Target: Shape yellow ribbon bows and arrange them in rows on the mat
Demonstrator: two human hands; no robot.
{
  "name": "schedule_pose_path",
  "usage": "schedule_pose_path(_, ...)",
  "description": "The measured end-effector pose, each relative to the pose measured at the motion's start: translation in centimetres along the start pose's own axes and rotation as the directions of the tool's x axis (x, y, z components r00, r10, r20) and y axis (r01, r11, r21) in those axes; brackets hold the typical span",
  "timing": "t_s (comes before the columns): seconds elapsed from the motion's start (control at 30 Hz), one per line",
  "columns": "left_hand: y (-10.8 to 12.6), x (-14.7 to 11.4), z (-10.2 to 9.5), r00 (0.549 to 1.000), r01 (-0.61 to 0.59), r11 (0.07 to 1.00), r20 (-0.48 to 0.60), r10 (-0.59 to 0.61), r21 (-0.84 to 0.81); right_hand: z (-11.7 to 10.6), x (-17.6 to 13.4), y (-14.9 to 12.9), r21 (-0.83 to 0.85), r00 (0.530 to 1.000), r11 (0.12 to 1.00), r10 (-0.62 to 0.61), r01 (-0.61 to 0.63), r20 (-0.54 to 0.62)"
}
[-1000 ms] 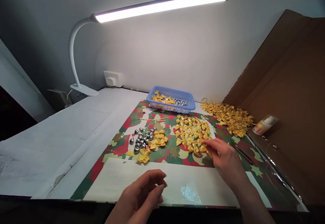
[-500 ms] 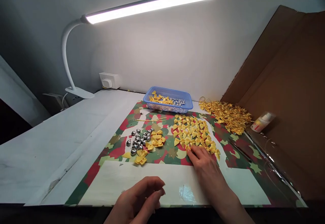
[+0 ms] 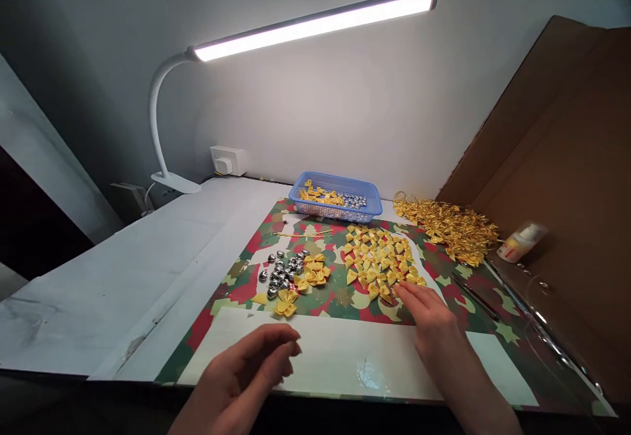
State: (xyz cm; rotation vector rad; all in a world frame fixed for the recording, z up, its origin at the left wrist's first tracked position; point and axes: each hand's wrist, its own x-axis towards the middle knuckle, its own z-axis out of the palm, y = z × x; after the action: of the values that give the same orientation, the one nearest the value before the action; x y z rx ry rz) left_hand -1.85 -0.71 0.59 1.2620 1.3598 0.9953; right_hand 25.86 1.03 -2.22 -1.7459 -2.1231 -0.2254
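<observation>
My right hand point(image 3: 434, 317) reaches to the front edge of a flat spread of yellow ribbon bows point(image 3: 377, 257). Its thumb and fingertips are closed at a bow there, which they mostly cover. My left hand point(image 3: 251, 363) hovers above the near edge of the table, fingers curled and thumb tip near the index finger; nothing shows in it. Between the hands and farther back lie small silver jingle bells point(image 3: 282, 272) in a cluster. A looser heap of yellow bows point(image 3: 313, 274) touches the bells' right side, and another bow point(image 3: 286, 303) lies in front.
A blue basket point(image 3: 336, 211) of bows and bells stands at the back. Gold twist ties point(image 3: 451, 228) are piled at the right, near a small bottle point(image 3: 520, 243) and dark tweezers point(image 3: 474, 297). A cardboard sheet point(image 3: 547, 179) rises on the right; a lamp point(image 3: 315, 24) hangs overhead.
My right hand has shifted right along the front edge of the bows, uncovering a bow where its fingertips were. My left hand has moved slightly left, still curled. The view has shifted slightly.
</observation>
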Motion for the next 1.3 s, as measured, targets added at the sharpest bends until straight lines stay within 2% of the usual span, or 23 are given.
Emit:
schedule_pose_path(0.13,-0.1,0.6,-0.9,0.994,0.019,1.000,-0.103,-0.020,-0.010,-0.1,0.9,-0.8,0.023,0.999,0.999,-0.026,0.025,0.034)
schedule_pose_path(0.3,0.2,0.2,-0.7,0.990,0.007,1.000,-0.141,-0.011,-0.023,1.6,2.2,-2.8,0.006,0.996,1.000,-0.018,0.018,0.084)
schedule_pose_path(0.43,0.4,-0.2,-0.9,0.991,-0.011,1.000,-0.132,0.008,-0.018,2.8,1.4,-2.2,-0.020,0.995,1.000,-0.014,0.016,0.094)
schedule_pose_path(0.63,0.4,0.5,-1.8,0.988,-0.057,0.998,-0.147,0.057,0.002,3.1,0.4,-0.6,0.010,0.997,0.999,-0.048,0.048,0.067)
schedule_pose_path(0.7,0.4,0.9,-2.1,0.976,-0.107,0.990,-0.181,0.122,0.093,3.4,0.3,-0.4,0.024,0.998,0.999,-0.046,0.045,0.036)
schedule_pose_path(0.8,0.1,1.6,-2.6,0.955,-0.176,0.920,-0.165,0.246,0.350,3.5,0.1,-0.4,0.047,0.999,0.998,-0.038,0.039,-0.016)
schedule_pose_path(0.87,-0.2,2.1,-2.7,0.944,-0.215,0.864,-0.131,0.304,0.456,3.2,-0.5,-0.5,0.085,0.997,0.996,-0.031,0.037,-0.067)
schedule_pose_path(1.0,-0.7,3.2,-2.2,0.936,-0.262,0.808,-0.066,0.346,0.527,2.3,-2.3,-1.4,0.240,0.981,0.970,0.004,0.044,-0.195)
schedule_pose_path(1.1,-1.0,3.7,-1.3,0.930,-0.275,0.776,-0.047,0.364,0.568,2.0,-3.7,-2.4,0.370,0.975,0.927,0.024,0.061,-0.220)
schedule_pose_path(1.3,-1.3,4.3,-0.5,0.938,-0.264,0.817,-0.062,0.342,0.513,2.7,-4.7,-4.0,0.535,0.976,0.841,0.044,0.080,-0.214)
